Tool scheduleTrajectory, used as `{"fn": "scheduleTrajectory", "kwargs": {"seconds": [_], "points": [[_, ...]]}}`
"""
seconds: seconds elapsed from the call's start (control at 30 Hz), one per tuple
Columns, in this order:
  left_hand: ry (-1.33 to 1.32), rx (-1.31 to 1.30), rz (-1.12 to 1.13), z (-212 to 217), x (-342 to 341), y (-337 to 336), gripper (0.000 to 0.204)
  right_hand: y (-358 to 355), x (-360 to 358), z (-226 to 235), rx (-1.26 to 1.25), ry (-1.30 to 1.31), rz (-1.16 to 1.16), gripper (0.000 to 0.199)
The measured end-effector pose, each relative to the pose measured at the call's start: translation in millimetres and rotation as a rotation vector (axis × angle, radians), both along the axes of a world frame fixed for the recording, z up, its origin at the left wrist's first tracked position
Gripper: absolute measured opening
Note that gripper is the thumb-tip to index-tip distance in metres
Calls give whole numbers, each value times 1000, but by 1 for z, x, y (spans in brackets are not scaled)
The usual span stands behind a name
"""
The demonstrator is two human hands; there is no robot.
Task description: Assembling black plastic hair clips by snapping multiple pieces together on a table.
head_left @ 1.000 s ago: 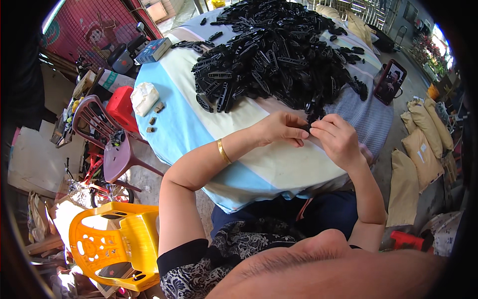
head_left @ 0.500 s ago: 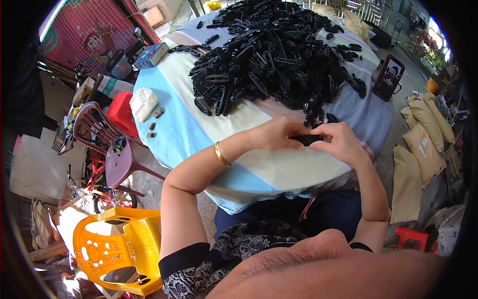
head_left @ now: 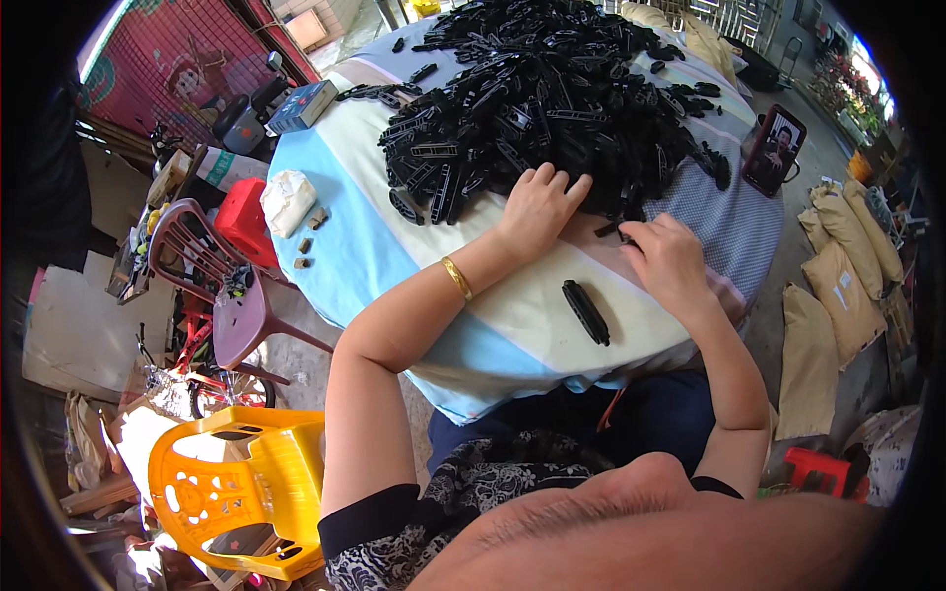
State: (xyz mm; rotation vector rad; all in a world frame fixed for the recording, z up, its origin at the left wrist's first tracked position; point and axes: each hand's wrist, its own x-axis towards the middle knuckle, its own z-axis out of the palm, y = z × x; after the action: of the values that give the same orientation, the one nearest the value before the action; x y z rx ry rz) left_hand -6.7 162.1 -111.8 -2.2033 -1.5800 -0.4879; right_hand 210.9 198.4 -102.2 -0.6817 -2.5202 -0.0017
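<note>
A long black plastic piece (head_left: 586, 313), ridged along its edge with rounded ends, lies by itself on the cloth near the front of the table. My left hand (head_left: 537, 212) reaches to the near edge of a large heap of similar black pieces (head_left: 537, 98), palm down, fingers slightly apart. No held piece shows in it, though the undersides of its fingers are hidden. To the right, my right hand (head_left: 670, 258) has thumb and fingers pinched at a small dark part (head_left: 625, 237) by the heap's front edge. A gold bracelet circles my left wrist.
A striped cloth (head_left: 340, 236) covers the round table. On its left are a blue box (head_left: 302, 107), a white bag (head_left: 288, 203) and small brown blocks; a phone (head_left: 774, 153) stands at right. Around it are a purple chair (head_left: 246, 325), a yellow chair (head_left: 236, 488) and tan sacks (head_left: 838, 295).
The black piece both hands held is now down on the cloth. My left hand has moved up to the heap; my right hand has shifted slightly right and up, to the small part.
</note>
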Motion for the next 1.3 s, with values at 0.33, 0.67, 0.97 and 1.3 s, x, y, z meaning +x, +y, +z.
{"fn": "scheduleTrajectory", "kwargs": {"seconds": [0.33,0.67,0.97,1.3], "points": [[-775,-206,-273,0,25,-24,24,6,5,5,-878,820,215,19],[-1582,-666,-383,-3,33,-29,27,-7,-6,7,-254,645,305,16],[-1765,-774,-419,0,34,-32,29,-12,-5,11,81,486,272,16],[-2051,-845,-666,-2,33,-27,29,-18,-3,16,-341,620,238,14]]}}
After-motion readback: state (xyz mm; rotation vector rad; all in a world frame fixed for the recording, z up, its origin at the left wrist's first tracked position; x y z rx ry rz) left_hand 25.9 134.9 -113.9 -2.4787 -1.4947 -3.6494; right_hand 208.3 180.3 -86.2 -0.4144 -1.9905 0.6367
